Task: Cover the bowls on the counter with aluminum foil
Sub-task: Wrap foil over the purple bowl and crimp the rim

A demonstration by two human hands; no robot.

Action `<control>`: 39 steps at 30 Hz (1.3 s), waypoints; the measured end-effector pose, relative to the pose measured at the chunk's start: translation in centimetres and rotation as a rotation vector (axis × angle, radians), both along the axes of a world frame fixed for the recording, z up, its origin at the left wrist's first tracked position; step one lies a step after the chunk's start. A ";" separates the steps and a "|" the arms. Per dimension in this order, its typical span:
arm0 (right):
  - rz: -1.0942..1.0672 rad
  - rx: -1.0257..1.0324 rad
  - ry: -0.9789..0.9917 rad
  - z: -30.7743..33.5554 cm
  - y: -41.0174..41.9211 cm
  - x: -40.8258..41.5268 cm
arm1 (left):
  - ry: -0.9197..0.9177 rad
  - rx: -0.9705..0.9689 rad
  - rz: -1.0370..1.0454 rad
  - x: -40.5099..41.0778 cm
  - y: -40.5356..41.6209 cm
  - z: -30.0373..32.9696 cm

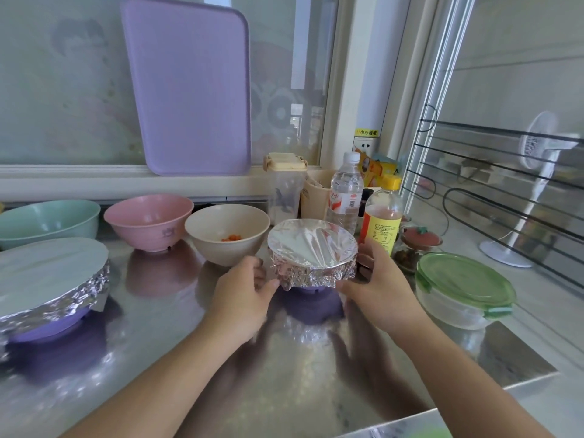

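A small purple bowl wrapped in aluminum foil (313, 248) stands mid-counter. My left hand (243, 289) touches its left side with thumb against the crumpled foil skirt. My right hand (376, 279) cups the right side, fingers curled round the foil edge. A larger purple bowl with a foil cover (50, 276) sits at the left. Three bowls stand uncovered behind: a green one (47, 221), a pink one (148, 219), and a beige one (227, 232) with orange bits inside.
A purple tray (189, 86) leans on the window. Bottles (346, 191) (382, 216), a clear jar (284, 184) and a green-lidded container (464, 289) crowd the right. The steel counter (284, 374) ends at its right edge near a wire rack (505, 184).
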State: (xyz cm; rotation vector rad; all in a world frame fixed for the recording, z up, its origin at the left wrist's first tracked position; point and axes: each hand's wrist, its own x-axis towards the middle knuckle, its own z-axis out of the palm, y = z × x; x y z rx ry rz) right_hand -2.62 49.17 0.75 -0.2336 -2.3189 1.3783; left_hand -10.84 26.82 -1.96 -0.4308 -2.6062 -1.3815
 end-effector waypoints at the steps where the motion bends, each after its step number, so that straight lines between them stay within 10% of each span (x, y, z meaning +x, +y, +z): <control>1: -0.078 0.018 0.020 -0.2 0.0 0.1 | 0.019 0.010 0.060 0.3 0.0 0.2; 22: 0.030 -0.316 0.032 1.4 0.5 0.2 | -0.079 0.305 0.057 1.6 1.7 2.9; 39: 0.283 0.035 -0.037 1.5 1.3 -1.5 | -0.018 0.214 -0.275 -0.4 2.7 1.5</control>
